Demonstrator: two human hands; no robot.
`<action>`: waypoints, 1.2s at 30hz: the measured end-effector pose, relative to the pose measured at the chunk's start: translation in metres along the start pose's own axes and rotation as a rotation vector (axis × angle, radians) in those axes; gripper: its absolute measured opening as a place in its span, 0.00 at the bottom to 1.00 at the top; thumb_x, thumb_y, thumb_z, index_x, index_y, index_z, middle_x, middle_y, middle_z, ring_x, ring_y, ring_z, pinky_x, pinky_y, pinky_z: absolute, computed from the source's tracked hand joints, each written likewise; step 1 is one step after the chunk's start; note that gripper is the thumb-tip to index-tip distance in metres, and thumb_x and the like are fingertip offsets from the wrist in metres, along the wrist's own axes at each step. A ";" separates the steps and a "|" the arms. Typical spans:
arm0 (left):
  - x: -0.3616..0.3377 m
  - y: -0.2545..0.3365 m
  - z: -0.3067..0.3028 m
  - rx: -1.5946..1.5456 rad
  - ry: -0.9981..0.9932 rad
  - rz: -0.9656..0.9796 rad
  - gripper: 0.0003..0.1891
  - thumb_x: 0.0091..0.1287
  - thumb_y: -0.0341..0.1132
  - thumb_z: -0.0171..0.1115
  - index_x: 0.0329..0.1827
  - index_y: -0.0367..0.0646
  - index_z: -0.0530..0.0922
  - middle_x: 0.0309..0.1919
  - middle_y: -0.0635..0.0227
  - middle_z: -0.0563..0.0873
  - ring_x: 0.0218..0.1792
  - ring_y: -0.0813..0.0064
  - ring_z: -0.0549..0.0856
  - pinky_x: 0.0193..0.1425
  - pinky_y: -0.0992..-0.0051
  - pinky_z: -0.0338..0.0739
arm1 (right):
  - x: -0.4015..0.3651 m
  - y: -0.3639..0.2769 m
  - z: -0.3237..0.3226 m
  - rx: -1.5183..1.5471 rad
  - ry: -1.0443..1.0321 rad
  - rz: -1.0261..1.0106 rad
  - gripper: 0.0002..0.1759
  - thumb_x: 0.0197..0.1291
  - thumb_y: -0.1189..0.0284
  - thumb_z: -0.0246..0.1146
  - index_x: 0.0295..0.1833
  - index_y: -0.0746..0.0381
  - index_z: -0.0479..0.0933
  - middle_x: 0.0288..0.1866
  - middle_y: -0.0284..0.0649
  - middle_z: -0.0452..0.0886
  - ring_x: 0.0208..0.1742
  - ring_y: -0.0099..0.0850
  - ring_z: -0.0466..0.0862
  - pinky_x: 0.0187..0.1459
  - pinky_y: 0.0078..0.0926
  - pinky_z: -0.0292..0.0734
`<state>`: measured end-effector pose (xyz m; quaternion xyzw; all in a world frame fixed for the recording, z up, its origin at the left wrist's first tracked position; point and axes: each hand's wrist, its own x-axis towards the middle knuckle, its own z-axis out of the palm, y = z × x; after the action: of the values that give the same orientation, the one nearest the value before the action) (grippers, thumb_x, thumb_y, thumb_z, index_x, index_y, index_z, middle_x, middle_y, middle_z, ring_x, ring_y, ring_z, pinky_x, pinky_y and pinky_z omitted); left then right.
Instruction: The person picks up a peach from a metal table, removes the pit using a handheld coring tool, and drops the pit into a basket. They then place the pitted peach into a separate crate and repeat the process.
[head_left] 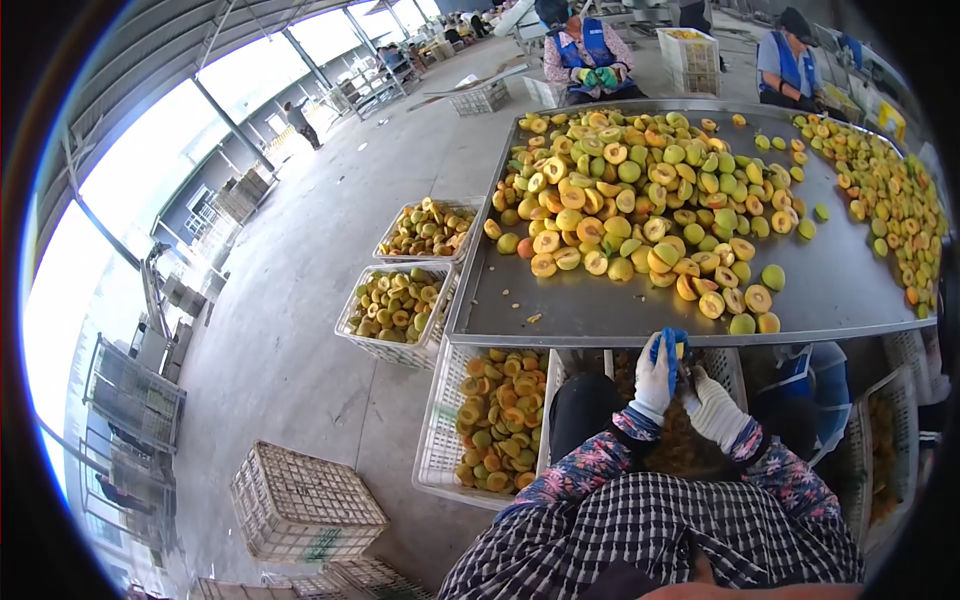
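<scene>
My left hand (654,378), in a white glove with blue fingers, is closed around a small piece of yellow fruit (680,350) at the table's near edge. Close beside it, my right hand (716,410) in a white glove is curled around something dark and small that I cannot make out. Beyond both hands, a large heap of yellow-green stone fruit (640,190), many cut in half, lies on the metal table (510,290). Below the table edge, a white crate (432,440) of fruit halves stands left of my knees.
Two fruit-filled crates (350,318) stand along the table's left side. An upturned crate (305,500) sits on the floor at lower left. Across the table work two people in blue vests (590,48). More fruit (890,200) lines the right edge, and a blue bucket (828,385) stands below.
</scene>
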<state>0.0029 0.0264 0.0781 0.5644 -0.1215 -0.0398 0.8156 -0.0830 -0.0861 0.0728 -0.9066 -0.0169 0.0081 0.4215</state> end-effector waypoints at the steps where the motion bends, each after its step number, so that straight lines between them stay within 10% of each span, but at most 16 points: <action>1: 0.000 0.000 0.000 0.061 0.012 0.029 0.17 0.80 0.41 0.47 0.51 0.35 0.78 0.42 0.69 0.84 0.42 0.81 0.79 0.52 0.79 0.74 | 0.001 -0.004 0.001 0.136 -0.064 0.050 0.18 0.79 0.65 0.41 0.59 0.65 0.70 0.54 0.39 0.76 0.54 0.27 0.75 0.57 0.21 0.72; 7: 0.003 -0.040 -0.017 -0.119 -0.053 -0.216 0.16 0.79 0.37 0.46 0.57 0.33 0.76 0.48 0.64 0.84 0.47 0.75 0.83 0.54 0.78 0.78 | -0.001 0.019 -0.013 -0.340 -0.130 -0.156 0.16 0.78 0.65 0.44 0.59 0.63 0.70 0.48 0.36 0.77 0.47 0.28 0.77 0.51 0.24 0.75; 15: -0.003 0.015 -0.007 -0.151 -0.074 -0.004 0.23 0.80 0.46 0.43 0.47 0.34 0.81 0.41 0.63 0.86 0.41 0.75 0.84 0.53 0.74 0.77 | 0.006 -0.011 -0.024 0.393 -0.140 -0.153 0.16 0.76 0.66 0.48 0.62 0.62 0.69 0.39 0.37 0.78 0.36 0.33 0.77 0.43 0.29 0.76; 23: 0.015 0.013 -0.013 -0.116 -0.175 -0.395 0.23 0.78 0.47 0.49 0.40 0.34 0.83 0.33 0.65 0.87 0.33 0.76 0.84 0.43 0.77 0.77 | 0.000 -0.030 -0.037 -0.075 -0.108 -0.139 0.26 0.61 0.71 0.58 0.64 0.68 0.63 0.40 0.57 0.81 0.42 0.59 0.81 0.43 0.48 0.76; 26: 0.026 -0.003 -0.025 0.334 -0.365 -0.036 0.21 0.77 0.45 0.50 0.39 0.35 0.83 0.32 0.61 0.86 0.34 0.69 0.85 0.43 0.71 0.81 | 0.001 -0.021 -0.033 0.120 -0.073 -0.234 0.24 0.66 0.68 0.58 0.64 0.68 0.66 0.51 0.54 0.81 0.53 0.49 0.81 0.56 0.39 0.74; 27: 0.021 -0.013 -0.024 -0.281 -0.271 -0.343 0.22 0.78 0.47 0.47 0.45 0.35 0.80 0.33 0.58 0.85 0.36 0.68 0.85 0.43 0.68 0.82 | 0.003 -0.026 -0.034 0.162 -0.078 -0.209 0.24 0.67 0.67 0.58 0.64 0.68 0.67 0.51 0.52 0.81 0.53 0.45 0.81 0.56 0.37 0.74; 29: 0.006 0.013 -0.007 0.121 -0.276 0.133 0.27 0.76 0.56 0.45 0.49 0.36 0.75 0.40 0.57 0.84 0.38 0.61 0.85 0.44 0.62 0.83 | 0.003 -0.046 -0.039 0.346 -0.159 0.044 0.22 0.69 0.66 0.57 0.63 0.67 0.68 0.50 0.48 0.81 0.51 0.39 0.80 0.55 0.33 0.73; 32: 0.007 0.007 -0.006 -0.218 -0.104 -0.169 0.31 0.75 0.62 0.41 0.46 0.38 0.75 0.42 0.58 0.82 0.43 0.59 0.84 0.53 0.60 0.81 | 0.001 -0.082 -0.058 0.654 -0.248 0.497 0.21 0.71 0.63 0.57 0.62 0.65 0.71 0.49 0.42 0.81 0.50 0.29 0.79 0.54 0.28 0.72; 36: 0.006 0.009 -0.002 -0.270 -0.016 -0.269 0.31 0.76 0.61 0.41 0.45 0.37 0.75 0.42 0.57 0.83 0.44 0.59 0.85 0.54 0.61 0.81 | 0.007 -0.025 -0.006 0.384 -0.020 0.113 0.20 0.69 0.65 0.57 0.57 0.69 0.70 0.38 0.49 0.84 0.40 0.44 0.84 0.43 0.40 0.77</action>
<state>0.0082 0.0305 0.0861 0.4606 -0.0449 -0.1687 0.8703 -0.0765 -0.0739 0.0956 -0.8089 0.0316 0.0438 0.5855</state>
